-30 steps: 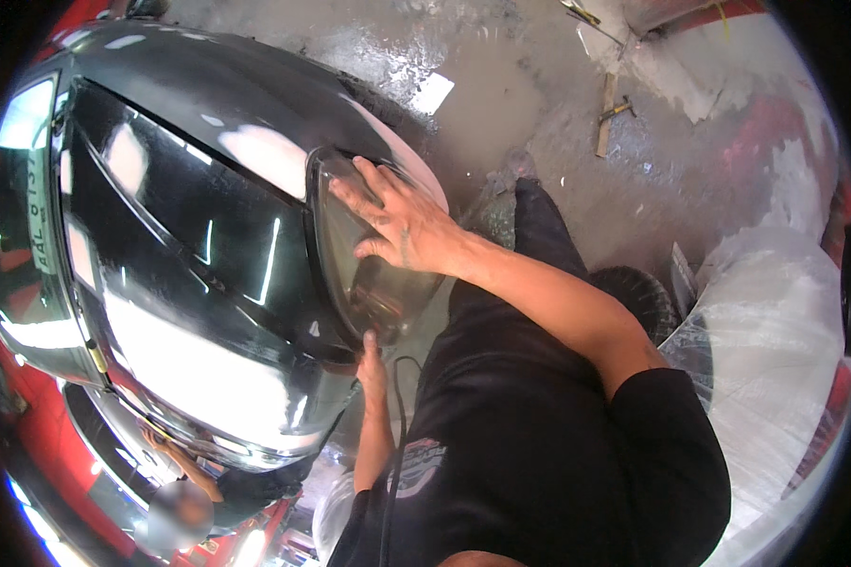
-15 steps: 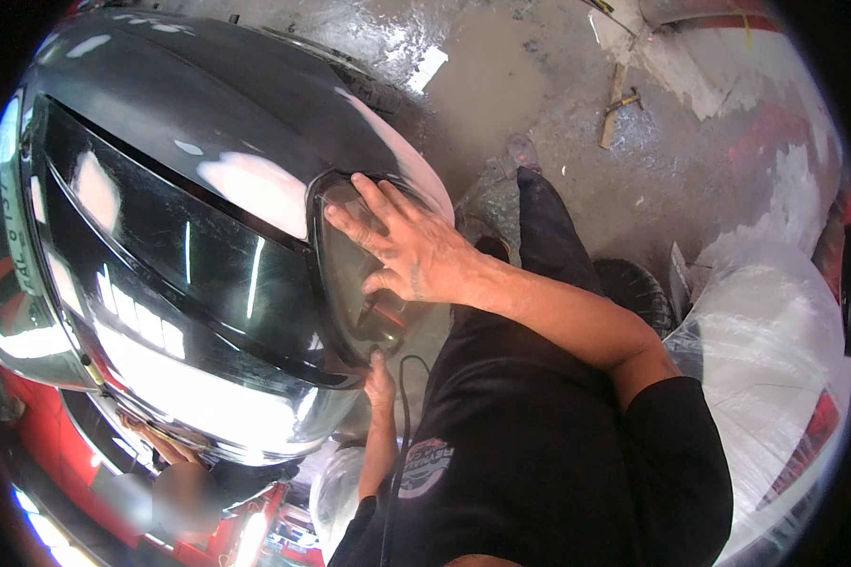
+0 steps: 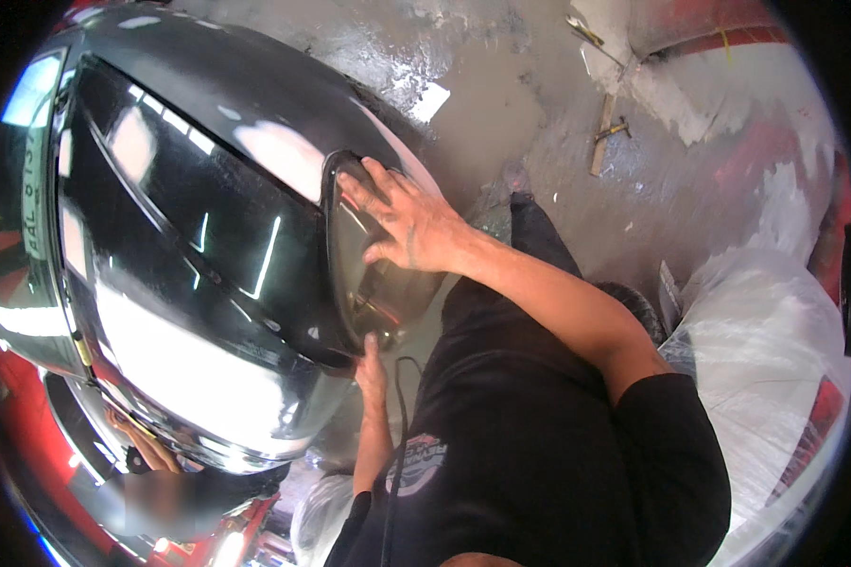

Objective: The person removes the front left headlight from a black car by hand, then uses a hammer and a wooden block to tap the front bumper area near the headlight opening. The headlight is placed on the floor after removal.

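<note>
My right hand (image 3: 411, 219) lies on the upper part of a car headlight (image 3: 380, 291) with a smoky lens. Its fingers are spread and its palm is down. At the headlight's lower corner, my left hand (image 3: 372, 370) has its thumb on the edge, and its other fingers are mostly hidden underneath. The headlight sits in its opening between the glossy black hood (image 3: 227, 231) and the dark fender (image 3: 284, 71). Pale pinkish patches (image 3: 279, 156) mark the bodywork beside it.
A wet grey floor (image 3: 492, 85) lies beyond the fender. On it a hammer (image 3: 613, 130) rests across a wooden strip (image 3: 599, 149). Plastic sheeting (image 3: 756, 350) covers something at right. A black cord (image 3: 399, 425) hangs before my shirt. Another person's arm (image 3: 147, 442) reaches in at lower left.
The view has turned slightly, so the car sits a little farther right. Both hands stay at the headlight, the right one still spread flat on it.
</note>
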Demonstrator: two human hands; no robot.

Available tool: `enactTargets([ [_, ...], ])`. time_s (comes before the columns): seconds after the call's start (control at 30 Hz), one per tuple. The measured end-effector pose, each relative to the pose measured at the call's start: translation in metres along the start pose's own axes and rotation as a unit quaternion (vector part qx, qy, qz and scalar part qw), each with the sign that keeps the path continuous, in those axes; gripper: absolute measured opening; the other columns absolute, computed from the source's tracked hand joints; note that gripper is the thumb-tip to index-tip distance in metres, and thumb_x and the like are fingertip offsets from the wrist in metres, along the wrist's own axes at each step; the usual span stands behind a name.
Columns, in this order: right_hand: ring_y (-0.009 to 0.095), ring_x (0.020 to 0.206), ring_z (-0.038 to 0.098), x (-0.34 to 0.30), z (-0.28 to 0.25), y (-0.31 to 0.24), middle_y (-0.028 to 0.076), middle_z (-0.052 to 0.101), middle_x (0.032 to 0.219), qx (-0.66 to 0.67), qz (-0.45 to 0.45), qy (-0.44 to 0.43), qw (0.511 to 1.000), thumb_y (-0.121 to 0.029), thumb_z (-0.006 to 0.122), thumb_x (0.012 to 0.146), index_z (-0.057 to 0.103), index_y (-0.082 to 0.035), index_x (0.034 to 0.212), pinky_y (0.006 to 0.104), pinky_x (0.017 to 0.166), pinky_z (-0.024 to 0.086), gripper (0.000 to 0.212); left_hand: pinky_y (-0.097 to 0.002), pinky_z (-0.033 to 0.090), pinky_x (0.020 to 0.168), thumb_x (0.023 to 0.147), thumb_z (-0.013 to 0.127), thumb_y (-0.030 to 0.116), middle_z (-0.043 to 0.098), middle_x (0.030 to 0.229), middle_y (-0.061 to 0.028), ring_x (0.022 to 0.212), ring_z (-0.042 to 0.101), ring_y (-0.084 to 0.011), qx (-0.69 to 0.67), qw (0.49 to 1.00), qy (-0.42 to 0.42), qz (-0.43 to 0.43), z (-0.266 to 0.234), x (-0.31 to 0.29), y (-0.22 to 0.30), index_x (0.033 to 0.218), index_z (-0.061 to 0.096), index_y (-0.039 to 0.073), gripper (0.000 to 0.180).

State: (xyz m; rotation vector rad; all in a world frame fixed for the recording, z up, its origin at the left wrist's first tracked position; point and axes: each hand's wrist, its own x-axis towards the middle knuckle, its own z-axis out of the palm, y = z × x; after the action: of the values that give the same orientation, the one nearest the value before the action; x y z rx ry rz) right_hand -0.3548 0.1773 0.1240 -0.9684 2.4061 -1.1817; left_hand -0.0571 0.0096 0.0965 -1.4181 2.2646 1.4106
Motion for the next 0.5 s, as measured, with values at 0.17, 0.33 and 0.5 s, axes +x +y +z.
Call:
enactTargets([
  [0.17,0.051,0.145,0.043,-0.001,-0.007,-0.006,0.034,0.021,0.168,-0.012,0.018,-0.046,0.999,-0.056,0.080,0.085,0.003,-0.027,0.171,0.0529,0.118,0.044,0.119,-0.0382,0.037,0.118,0.104,0.064,0.052,0.061,0.147,-0.0184,0.136,0.055,-0.0283,-0.036,0.996,-0.079,0.005,-0.014,-0.004,-0.007,0.144,0.060,-0.006,0.070],
  [0.33,0.050,0.143,0.046,-0.002,-0.014,-0.016,0.034,0.025,0.167,-0.029,0.045,-0.072,0.996,-0.057,0.080,0.086,0.000,-0.025,0.171,0.0522,0.116,0.045,0.121,-0.0388,0.038,0.117,0.101,0.071,0.048,0.062,0.146,-0.0163,0.135,0.055,-0.0266,-0.099,0.993,-0.055,-0.036,-0.004,0.003,-0.025,0.142,0.062,-0.007,0.069],
  [0.5,0.051,0.135,0.054,0.001,-0.018,-0.028,0.036,0.033,0.161,-0.065,0.048,-0.065,0.995,-0.055,0.080,0.086,-0.001,-0.024,0.171,0.0532,0.109,0.051,0.122,-0.0377,0.046,0.104,0.093,0.076,0.060,0.074,0.116,-0.0116,0.112,0.064,-0.0239,-0.086,0.996,0.027,0.002,0.006,0.007,-0.034,0.118,0.075,-0.002,0.067],
])
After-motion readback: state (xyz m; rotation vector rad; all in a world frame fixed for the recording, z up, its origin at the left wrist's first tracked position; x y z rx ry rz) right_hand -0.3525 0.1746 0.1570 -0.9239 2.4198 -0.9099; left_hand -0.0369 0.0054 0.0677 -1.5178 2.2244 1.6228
